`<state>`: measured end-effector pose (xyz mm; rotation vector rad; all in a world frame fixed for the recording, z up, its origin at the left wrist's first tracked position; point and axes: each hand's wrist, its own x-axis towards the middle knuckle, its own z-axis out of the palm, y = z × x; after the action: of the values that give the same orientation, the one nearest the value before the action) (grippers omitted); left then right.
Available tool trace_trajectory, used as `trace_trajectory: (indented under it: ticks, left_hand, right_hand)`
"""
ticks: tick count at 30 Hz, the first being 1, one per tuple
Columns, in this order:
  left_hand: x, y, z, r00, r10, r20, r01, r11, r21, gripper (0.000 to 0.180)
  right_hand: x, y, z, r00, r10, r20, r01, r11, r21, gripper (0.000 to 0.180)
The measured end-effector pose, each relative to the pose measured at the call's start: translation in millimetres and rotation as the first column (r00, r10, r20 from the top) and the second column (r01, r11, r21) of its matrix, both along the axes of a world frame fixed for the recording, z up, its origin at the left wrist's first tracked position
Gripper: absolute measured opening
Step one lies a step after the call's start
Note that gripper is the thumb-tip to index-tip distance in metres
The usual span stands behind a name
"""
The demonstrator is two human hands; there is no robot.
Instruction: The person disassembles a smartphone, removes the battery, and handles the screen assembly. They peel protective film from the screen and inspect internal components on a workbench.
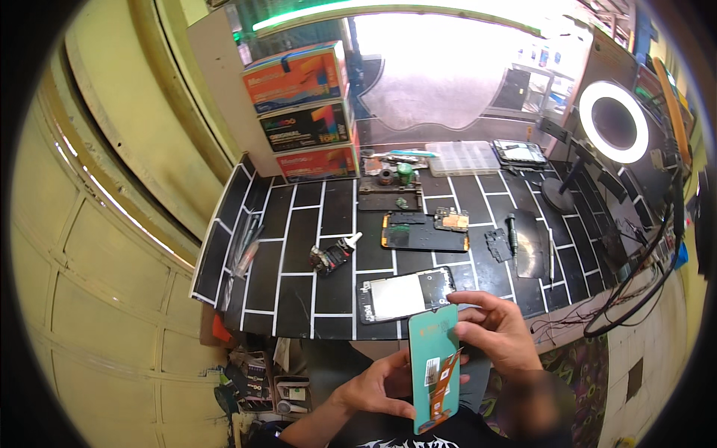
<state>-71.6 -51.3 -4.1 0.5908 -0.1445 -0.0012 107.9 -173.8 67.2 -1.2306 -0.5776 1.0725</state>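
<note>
A phone screen (pixel 424 345) with a teal backing and an orange ribbon cable is held upright and tilted near the table's front edge. My left hand (pixel 379 387) grips its lower left side, with the thumb on the teal face. At the upper right, my right hand (pixel 499 328) pinches its edge between thumb and fingers. Just beyond it, an opened phone frame (pixel 396 296) with a pale rectangular area lies flat on the table. Farther back is a black phone body (pixel 426 237) with a small circuit board (pixel 452 219) at its corner.
A black tube (pixel 334 256) with a white nozzle lies left of the frame. To the right are a screwdriver (pixel 512 235) and a dark plate (pixel 532 246). Stacked boxes (pixel 305 123) stand at back left, a ring light (pixel 614 122) at back right. Cables (pixel 635 299) hang off the right side.
</note>
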Motion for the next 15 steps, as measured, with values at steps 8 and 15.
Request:
trace_trajectory:
  ticks: [8,15]
  left_hand:
    - [-13,7,-11,0.99,0.142,0.016,-0.143,0.98,0.141,0.072]
    - [-15,-12,11,0.895,0.439,-0.078,-0.329,0.768,0.55,0.044]
  right_hand:
    - [-26,-6,-2,0.975,-0.197,0.099,0.19,0.979,0.075,0.04]
    - [-36,-12,-5,0.9,-0.233,0.369,0.204,0.972,0.117,0.03]
